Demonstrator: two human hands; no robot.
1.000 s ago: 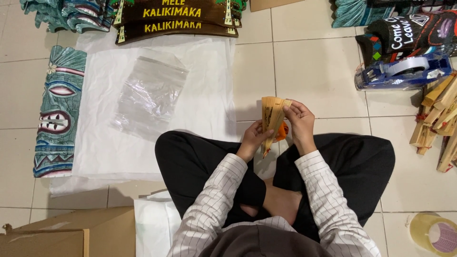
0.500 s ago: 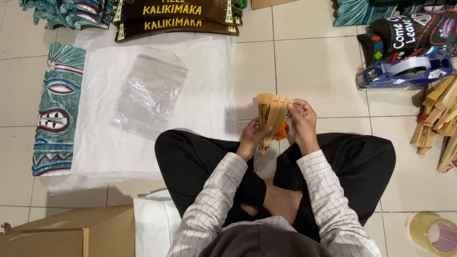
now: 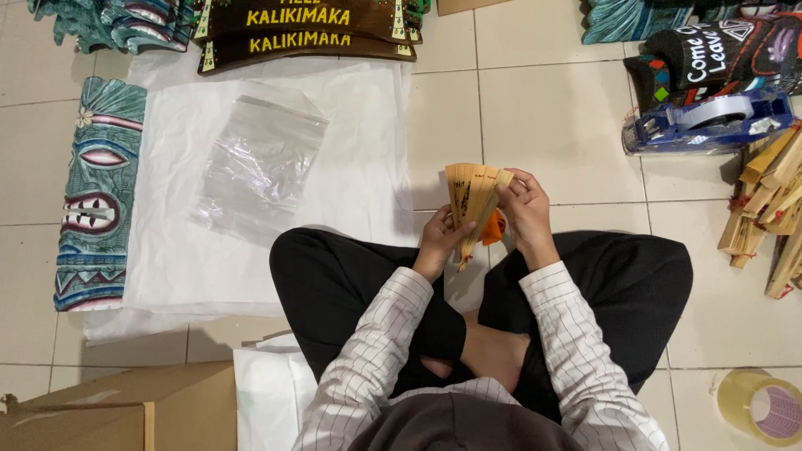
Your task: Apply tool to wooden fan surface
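Note:
I sit cross-legged on a tiled floor and hold a small wooden folding fan [image 3: 473, 199] in front of my knees. Its tan slats are partly spread and an orange tassel [image 3: 494, 229] hangs below it. My left hand [image 3: 436, 242] grips the fan's lower end near the pivot. My right hand [image 3: 525, 207] pinches the outer slats at the top right edge. Both sleeves are white with thin stripes.
A clear plastic zip bag [image 3: 259, 163] lies on white paper [image 3: 368, 142] to the left. A teal carved mask [image 3: 93, 192] and dark wooden signs [image 3: 305, 25] lie beyond. A blue tape dispenser [image 3: 710, 121], more wooden fans [image 3: 773, 209], a tape roll [image 3: 764, 405] and a cardboard box [image 3: 117, 409] surround me.
The fan's slats have spread a little wider between my hands. My hands stay in the same place.

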